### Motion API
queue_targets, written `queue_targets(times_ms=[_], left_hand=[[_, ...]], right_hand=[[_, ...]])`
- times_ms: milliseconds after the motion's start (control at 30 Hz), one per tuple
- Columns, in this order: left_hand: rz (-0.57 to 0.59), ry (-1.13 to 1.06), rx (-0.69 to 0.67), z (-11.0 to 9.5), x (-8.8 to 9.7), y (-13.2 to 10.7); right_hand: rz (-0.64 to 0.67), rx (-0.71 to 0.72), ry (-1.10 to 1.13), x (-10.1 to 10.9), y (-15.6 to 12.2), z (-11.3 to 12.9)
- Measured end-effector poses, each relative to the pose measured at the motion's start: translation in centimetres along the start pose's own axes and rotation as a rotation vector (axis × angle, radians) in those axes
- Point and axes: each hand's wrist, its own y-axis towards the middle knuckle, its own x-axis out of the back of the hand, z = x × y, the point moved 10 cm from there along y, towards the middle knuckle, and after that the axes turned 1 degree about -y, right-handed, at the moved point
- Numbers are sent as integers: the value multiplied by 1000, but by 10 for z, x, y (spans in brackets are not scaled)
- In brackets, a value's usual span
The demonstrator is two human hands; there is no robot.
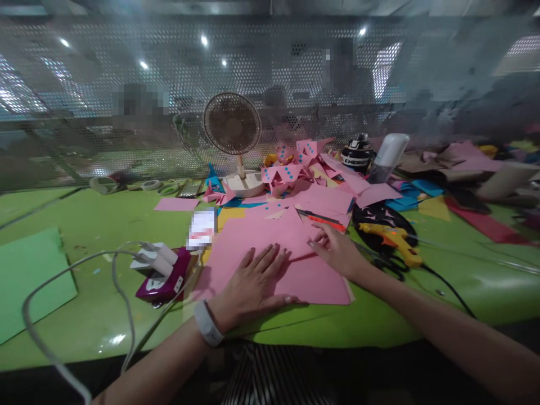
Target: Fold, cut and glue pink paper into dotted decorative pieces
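Note:
My left hand (252,284) lies flat, fingers spread, on a large pink paper sheet (253,239) spread on the green table (105,315). It presses down on the sheet's near middle. My right hand (335,247) rests on the same sheet's right part, fingers bent, with the fingertips pressing a raised fold in the paper. A white band sits on my left wrist.
A small desk fan (233,135) stands behind the sheet. Pink folded pieces with blue dots (291,166) pile at the back. A yellow glue gun (392,239), an orange cutter (323,219), a purple power strip (162,278) with white cables, a green sheet (29,275) and tape rolls (103,183) lie around.

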Motion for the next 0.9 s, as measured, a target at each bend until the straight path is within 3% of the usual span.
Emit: queue_targets(times_ms=[400,600,767,833,900], left_hand=[[-22,20,-10,1,-2,1],[2,8,-3,1,-2,1],[-17,13,-5,1,-1,0],[-23,13,-11,1,-1,-1],[-21,11,-23,1,-2,-1]], right_hand=[[72,-58,-46,-9,3,-8],[102,-7,-173,-10,1,-2],[-9,128,-356,-1,-4,22],[106,298,-355,-16,-13,45],[337,450,-329,-41,-30,65]])
